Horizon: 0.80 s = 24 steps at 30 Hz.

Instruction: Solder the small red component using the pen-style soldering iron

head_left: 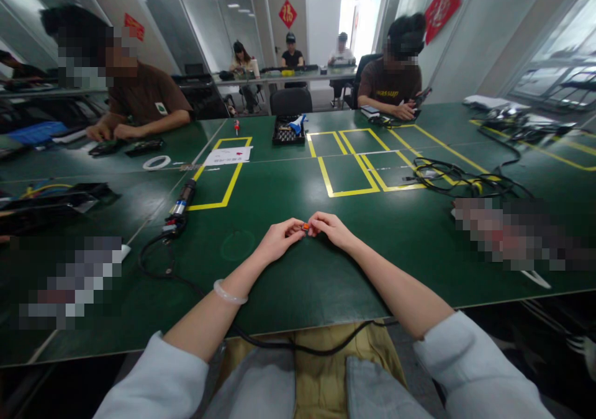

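A small orange and dark piece point(305, 226) sits between the fingertips of both hands, just above the green table point(288, 295). It is too small for me to tell its kind. My left hand point(280, 238), with a pale bangle point(230, 292) on its wrist, pinches the piece from the left. From the other side, the bent fingers of my right hand point(331, 228) are closed at the piece's right end. Part of the piece is hidden behind the fingers.
A black tool with a cable point(180, 208) lies on the left. Yellow tape rectangles point(354, 192) mark the table, with a black tray point(287, 135) behind them. Coiled black cables point(442, 174) lie on the right. Two people sit across; others are farther back.
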Available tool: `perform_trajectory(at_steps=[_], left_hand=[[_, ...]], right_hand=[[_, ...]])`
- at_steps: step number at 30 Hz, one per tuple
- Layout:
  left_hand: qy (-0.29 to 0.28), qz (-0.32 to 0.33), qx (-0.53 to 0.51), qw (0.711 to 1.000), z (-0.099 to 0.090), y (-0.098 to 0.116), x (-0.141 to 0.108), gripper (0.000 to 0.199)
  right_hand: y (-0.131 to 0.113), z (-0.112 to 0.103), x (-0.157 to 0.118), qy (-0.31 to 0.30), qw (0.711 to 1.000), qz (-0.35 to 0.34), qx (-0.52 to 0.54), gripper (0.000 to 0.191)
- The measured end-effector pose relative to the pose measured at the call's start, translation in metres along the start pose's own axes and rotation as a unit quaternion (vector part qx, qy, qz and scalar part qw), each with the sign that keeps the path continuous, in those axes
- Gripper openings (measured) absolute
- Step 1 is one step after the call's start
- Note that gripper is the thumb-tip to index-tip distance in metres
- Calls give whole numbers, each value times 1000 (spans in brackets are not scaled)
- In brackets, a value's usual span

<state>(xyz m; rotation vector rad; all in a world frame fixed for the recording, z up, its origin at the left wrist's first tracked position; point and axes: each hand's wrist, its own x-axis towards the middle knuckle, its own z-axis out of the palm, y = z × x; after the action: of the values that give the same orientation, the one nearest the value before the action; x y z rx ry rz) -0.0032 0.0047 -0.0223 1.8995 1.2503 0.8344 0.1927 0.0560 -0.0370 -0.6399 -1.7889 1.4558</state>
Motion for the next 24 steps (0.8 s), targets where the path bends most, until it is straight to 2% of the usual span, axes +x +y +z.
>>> perform_trajectory(at_steps=[8, 13, 18, 24], left_hand=[[-2, 2, 9, 1000, 0, 3, -1, 31], [-2, 18, 38, 999, 1, 9, -2, 27], [19, 32, 105, 994, 2, 12, -2, 23], [44, 27, 82, 995, 1, 13, -2, 26]], right_hand=[[-3, 0, -1, -6, 1000, -8, -5, 28], [0, 1, -3, 15, 999, 9, -45, 28], [2, 2, -3, 18, 995, 24, -93, 27], [5, -1, -1, 10, 996, 20, -90, 17]])
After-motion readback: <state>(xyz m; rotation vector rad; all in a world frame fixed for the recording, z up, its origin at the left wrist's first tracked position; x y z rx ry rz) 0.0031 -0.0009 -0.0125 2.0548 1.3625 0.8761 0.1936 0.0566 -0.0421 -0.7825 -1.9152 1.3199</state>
